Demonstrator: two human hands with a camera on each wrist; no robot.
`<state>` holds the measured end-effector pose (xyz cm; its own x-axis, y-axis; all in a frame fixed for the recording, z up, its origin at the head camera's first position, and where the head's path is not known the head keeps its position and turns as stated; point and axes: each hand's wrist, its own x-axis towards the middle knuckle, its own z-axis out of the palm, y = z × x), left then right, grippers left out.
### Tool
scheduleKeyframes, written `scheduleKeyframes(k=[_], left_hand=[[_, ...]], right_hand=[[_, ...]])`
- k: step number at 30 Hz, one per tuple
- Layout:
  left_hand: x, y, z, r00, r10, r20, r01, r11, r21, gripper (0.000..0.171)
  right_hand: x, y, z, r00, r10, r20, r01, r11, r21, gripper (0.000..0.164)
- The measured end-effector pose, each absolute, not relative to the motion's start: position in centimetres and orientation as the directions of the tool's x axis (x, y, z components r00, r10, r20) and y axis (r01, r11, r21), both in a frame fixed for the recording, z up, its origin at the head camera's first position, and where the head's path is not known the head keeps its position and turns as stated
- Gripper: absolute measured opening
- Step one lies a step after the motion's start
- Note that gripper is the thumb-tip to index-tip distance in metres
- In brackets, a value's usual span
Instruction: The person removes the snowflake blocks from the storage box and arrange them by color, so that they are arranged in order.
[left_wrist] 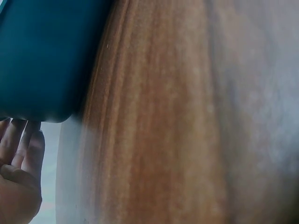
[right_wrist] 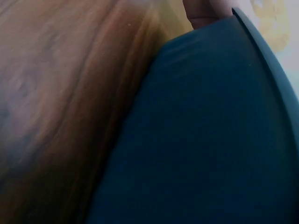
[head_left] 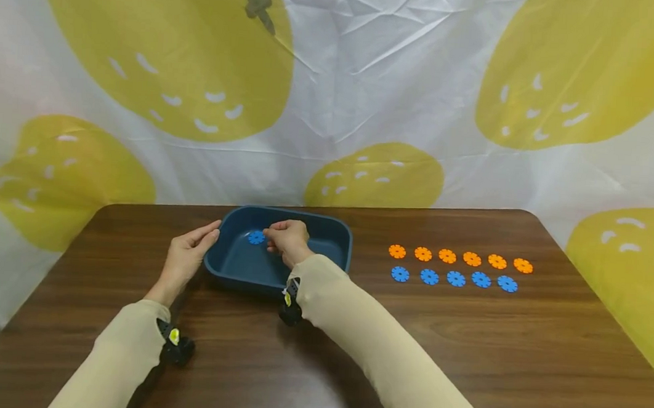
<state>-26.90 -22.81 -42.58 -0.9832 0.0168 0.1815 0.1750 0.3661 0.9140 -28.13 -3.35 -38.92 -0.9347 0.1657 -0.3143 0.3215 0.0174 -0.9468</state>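
A dark blue rectangular basin (head_left: 231, 278) sits on the wooden table. My right hand (head_left: 290, 239) reaches over its near side, pinching the edge of a blue notched disc (head_left: 255, 237) between thumb and fingertips. The disc shows against the basin's inside. At the basin's left end, my left hand (head_left: 185, 255) touches the rim and outer wall with extended fingers. From the left wrist, the fingers (left_wrist: 30, 151) appear nearly straight along the basin's end wall (left_wrist: 42, 60). The right wrist view is mostly filled by the basin's outer wall (right_wrist: 196, 126), which hides the disc.
Right of the basin, several orange notched discs (head_left: 447, 256) lie in a row. Several blue ones (head_left: 455, 278) form a second row nearer me. The brown table (head_left: 492, 342) ends at a white cloth (head_left: 376, 108) with yellow fruit prints hanging behind it.
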Motion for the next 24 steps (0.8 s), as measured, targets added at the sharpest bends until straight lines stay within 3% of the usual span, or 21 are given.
scheduleKeyframes(k=[7,15,24], left_hand=[[-26.9,-22.8,-42.5,-0.987,0.011,0.158,0.151,0.372,0.916,0.044],[-26.8,-22.6,-42.6,-0.987,0.010,0.163,0.157,0.336,0.929,0.043],[-26.8,-22.9,-42.6,-0.987,0.023,0.162,0.159,0.352,0.922,0.044]], right_hand=[[-29.6,-4.2,-39.4,-0.928,0.168,-0.333,0.352,0.097,-0.931,0.016],[-29.8,-4.0,-39.9,-0.935,0.151,-0.322,0.354,0.304,-0.884,0.017],[-29.8,-4.4,-40.0,-0.934,0.164,-0.319,0.355,0.298,-0.886,0.020]])
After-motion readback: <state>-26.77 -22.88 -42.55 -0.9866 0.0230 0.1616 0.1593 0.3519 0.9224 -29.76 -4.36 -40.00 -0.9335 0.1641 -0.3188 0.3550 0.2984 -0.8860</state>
